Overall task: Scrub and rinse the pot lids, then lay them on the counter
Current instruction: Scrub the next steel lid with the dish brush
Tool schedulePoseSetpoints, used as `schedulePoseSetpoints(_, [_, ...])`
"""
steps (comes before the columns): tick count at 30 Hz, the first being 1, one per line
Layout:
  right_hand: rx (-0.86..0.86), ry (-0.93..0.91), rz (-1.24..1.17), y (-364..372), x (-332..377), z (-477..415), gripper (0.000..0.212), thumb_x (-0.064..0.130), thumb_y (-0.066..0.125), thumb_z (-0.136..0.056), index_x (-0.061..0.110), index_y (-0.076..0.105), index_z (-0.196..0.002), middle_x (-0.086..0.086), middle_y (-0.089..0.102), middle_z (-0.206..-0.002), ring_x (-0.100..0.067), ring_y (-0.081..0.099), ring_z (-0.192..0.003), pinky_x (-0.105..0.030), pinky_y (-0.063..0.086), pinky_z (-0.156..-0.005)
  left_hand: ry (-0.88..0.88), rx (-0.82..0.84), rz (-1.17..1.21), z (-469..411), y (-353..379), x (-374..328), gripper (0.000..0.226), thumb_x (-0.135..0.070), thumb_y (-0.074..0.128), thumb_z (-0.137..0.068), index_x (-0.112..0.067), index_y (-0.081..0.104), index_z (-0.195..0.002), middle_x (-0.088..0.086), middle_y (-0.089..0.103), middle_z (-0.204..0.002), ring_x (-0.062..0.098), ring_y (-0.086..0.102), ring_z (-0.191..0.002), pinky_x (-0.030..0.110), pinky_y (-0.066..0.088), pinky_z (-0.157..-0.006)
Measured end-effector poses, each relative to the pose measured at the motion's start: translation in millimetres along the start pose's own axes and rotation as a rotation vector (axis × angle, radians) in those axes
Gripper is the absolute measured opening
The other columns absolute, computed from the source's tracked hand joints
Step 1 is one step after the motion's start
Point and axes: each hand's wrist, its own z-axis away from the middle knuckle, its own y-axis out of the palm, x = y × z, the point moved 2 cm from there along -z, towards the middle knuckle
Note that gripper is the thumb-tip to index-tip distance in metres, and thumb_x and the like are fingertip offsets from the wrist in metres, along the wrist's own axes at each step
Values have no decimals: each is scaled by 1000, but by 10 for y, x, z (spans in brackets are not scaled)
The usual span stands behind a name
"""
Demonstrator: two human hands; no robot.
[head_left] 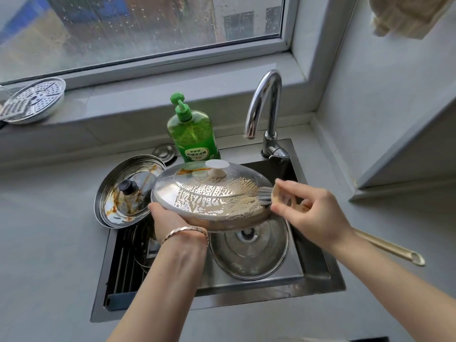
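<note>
1. Steel domed lid with a white knob (pixel 217 198), sudsy, is held tilted above the dark sink (pixel 318 265); the left hand (pixel 167 220) grips its near rim.
2. The right hand (pixel 313 213) pinches a long-handled beige brush (pixel 265 196), bristles against the lid's right side.
3. A stained black-knobbed steel lid (pixel 123 193) leans on the sink's left edge.

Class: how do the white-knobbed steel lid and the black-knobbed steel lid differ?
The white-knobbed steel lid is covered in foam; the black-knobbed steel lid shows orange-brown streaks. The first is held by the left hand over the sink; the second leans at the sink's left edge, untouched. Both are round, shiny metal.
</note>
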Motion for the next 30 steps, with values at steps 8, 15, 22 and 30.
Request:
schedulePoseSetpoints(8, [44, 152, -14, -67, -157, -184, 44, 27, 76, -74, 32, 63, -115, 30, 63, -78, 11, 59, -71, -7, 45, -70, 9, 41, -18, -10, -77, 7, 28, -40, 45, -94, -13, 49, -102, 0, 57, -83, 12, 53, -66, 26, 45, -58])
schedulePoseSetpoints(15, [98, 159, -42, -83, -135, -246, 42, 20, 75, -76, 25, 64, -116, 11, 68, -97, 7, 59, -73, -11, 46, -77, -1, 208, -38, -101, -77, -66, 31, -47, 44, -93, -20, 59, -85, 1, 65, -97, 15, 61, -80, 35, 52, -77])
schedulePoseSetpoints(22, [303, 87, 5, 70, 17, -167, 43, 22, 75, -76, 24, 63, -117, 14, 66, -102, 13, 58, -70, -7, 45, -72, -21, 314, -127, -96, -96, -21, 40, -54, 43, -91, -19, 60, -98, 5, 65, -97, 22, 61, -84, 42, 51, -83])
schedulePoseSetpoints(30, [318, 134, -69, 235, 27, -106, 44, 25, 75, -75, 24, 65, -117, 13, 67, -106, -3, 60, -102, -27, 47, -91, -97, 365, -221, -171, -174, 140, 49, -56, 42, -91, -16, 59, -115, 11, 66, -105, 27, 63, -91, 38, 50, -77])
